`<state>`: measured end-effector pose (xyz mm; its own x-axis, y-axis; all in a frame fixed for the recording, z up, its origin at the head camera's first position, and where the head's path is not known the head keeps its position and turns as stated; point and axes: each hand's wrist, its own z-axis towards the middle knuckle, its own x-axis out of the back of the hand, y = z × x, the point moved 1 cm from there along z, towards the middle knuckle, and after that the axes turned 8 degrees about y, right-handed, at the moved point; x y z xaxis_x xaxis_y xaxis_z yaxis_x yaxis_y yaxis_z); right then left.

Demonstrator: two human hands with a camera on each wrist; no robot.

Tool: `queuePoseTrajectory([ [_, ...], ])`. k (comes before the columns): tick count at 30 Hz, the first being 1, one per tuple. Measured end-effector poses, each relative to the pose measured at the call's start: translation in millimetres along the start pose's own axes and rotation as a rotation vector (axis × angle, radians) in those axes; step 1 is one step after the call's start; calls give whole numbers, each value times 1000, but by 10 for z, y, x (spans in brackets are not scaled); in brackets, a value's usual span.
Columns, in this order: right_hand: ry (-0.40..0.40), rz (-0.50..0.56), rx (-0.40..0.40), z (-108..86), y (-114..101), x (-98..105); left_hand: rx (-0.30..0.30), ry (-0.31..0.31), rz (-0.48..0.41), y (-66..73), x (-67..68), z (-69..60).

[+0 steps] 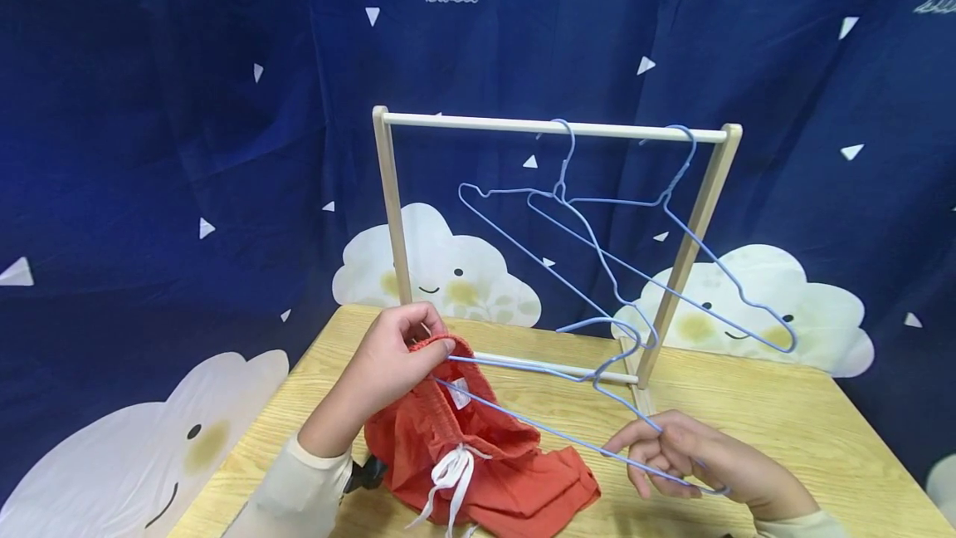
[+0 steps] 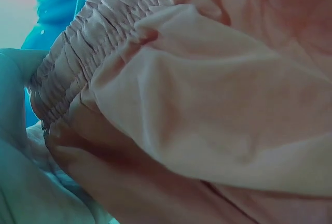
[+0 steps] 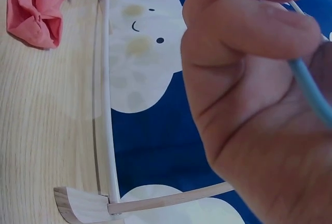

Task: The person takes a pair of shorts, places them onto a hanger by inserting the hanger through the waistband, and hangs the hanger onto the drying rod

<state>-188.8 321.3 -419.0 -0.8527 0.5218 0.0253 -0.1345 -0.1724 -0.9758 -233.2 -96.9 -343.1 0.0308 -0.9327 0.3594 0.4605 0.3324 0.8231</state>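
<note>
Red shorts [image 1: 500, 484] are lying nearest me, in front of the wooden rack [image 1: 478, 122] toward its left end, a white drawstring [image 1: 456, 471] trailing and one leg resting on the counter [image 1: 807, 430]. I'm seeing the left grip [image 1: 396, 355] pinching the waistband [image 1: 436, 413], while the right grip [image 1: 709, 451], before the rack's right end, is holding one shoulder of a blue hanger [image 1: 596, 379]. That hanger's other end is running to the waistband beside the left thumb; its tip is hiding, so I'm not able to tell how far inside it is sitting. I'm judging the step in hand as fitting hanger to waistband, and the next move seems to be calling for seating that far end, then stretching the elastic over the near one. From the head I'm getting two more hangers [image 1: 562, 188] hanging on the rack's rail, which neither wrist view is showing clearly. Left wrist is giving me the elastic gathers [image 2: 119, 27] up close, minus the drawstring; right wrist is showing the rack's curved foot [image 3: 85, 206] more plainly.
</note>
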Motion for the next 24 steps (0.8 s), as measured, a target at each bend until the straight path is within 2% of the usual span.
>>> queuePoseTrajectory([
  [9, -26, 20, 32, 26, 38, -8, -59, -44, 43, 35, -35, -24],
  [17, -16, 14, 7, 31, 52, -3, -108, -77, 54, 37, -58, -41],
  [24, -35, -13, 31, 43, 75, 3, -171, -100, 128, 48, -93, -60],
])
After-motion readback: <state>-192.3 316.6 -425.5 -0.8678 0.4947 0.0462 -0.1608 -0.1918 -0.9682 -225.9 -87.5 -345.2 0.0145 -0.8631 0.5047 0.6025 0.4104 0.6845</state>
